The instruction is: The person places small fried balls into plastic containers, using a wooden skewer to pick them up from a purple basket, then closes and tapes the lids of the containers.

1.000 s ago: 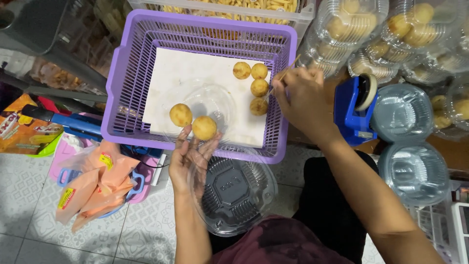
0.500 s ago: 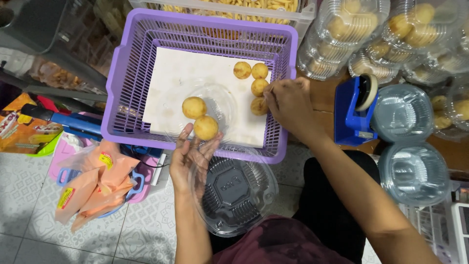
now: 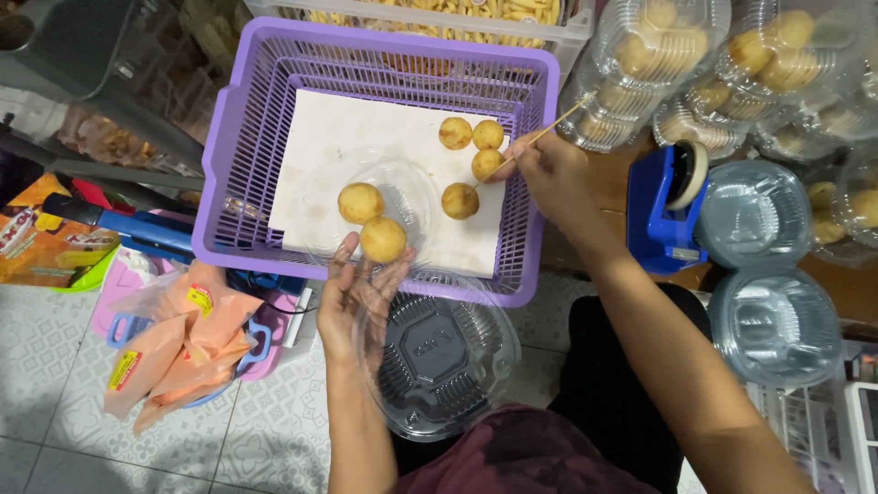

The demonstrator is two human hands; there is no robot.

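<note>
right grip (image 3: 547,169) pinches a thin skewer (image 3: 540,139) at centre frame; my left grip (image 3: 358,297), spread, cradles a clear container (image 3: 402,187) holding two balls (image 3: 383,240).

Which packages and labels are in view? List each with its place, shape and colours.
Orange sachets: floor, lower left, flat pouches with small yellow-red labels.
Printed packet: far left, flat, orange, red and green.
Filled clear containers: upper right, round domes over golden balls.
Empty clear containers: right, round, stacked.
</note>
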